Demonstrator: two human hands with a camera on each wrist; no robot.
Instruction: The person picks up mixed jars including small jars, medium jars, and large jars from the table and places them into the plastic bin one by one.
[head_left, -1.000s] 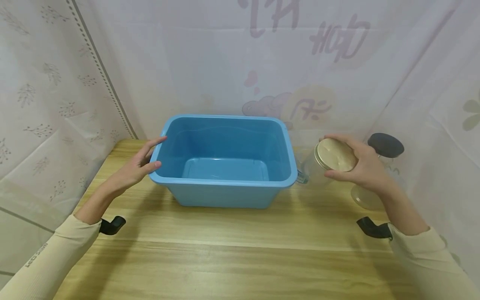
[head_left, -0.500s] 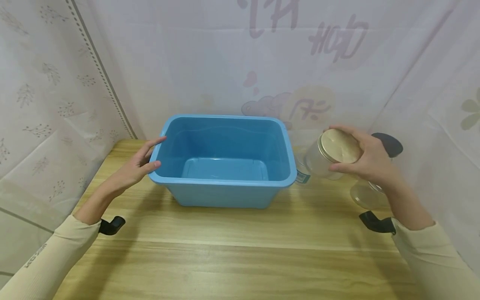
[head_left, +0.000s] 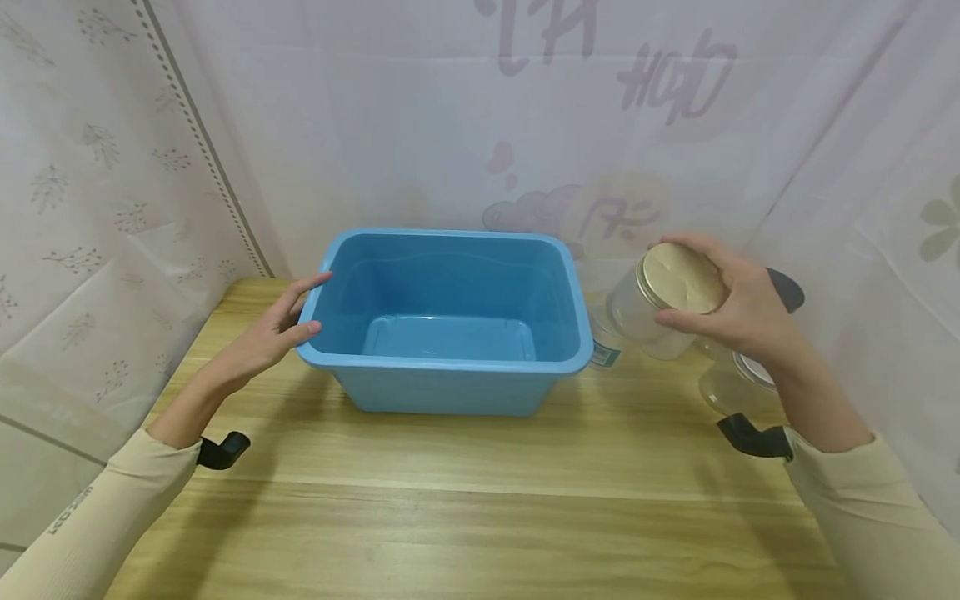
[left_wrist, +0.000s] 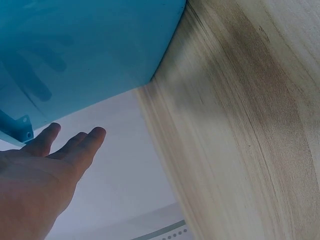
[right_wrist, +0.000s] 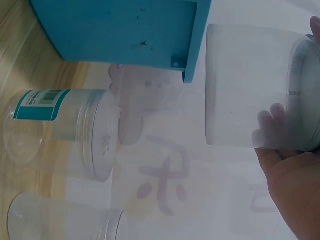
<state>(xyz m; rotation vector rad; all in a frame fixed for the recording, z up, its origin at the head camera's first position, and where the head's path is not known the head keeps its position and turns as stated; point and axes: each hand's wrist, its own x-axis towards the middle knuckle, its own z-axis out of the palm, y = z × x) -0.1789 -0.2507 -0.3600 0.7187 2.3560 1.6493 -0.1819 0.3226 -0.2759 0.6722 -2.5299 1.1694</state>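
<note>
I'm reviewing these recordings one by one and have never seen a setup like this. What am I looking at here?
There is no machine: these are a person's own bare hands. The wide view comes from a camera on the head, looking forward and down; the other two views come from cameras on the left and right wrists. The left hand touches the rim of a blue tub, which stands on a wooden table. The right hand grips a see-through jar with a gold-coloured lid by its lid end, tilted and off the table. Right of the tub stands a jar with a teal label. Another clear container and a dark lid are partly hidden behind the right hand and arm.
</note>
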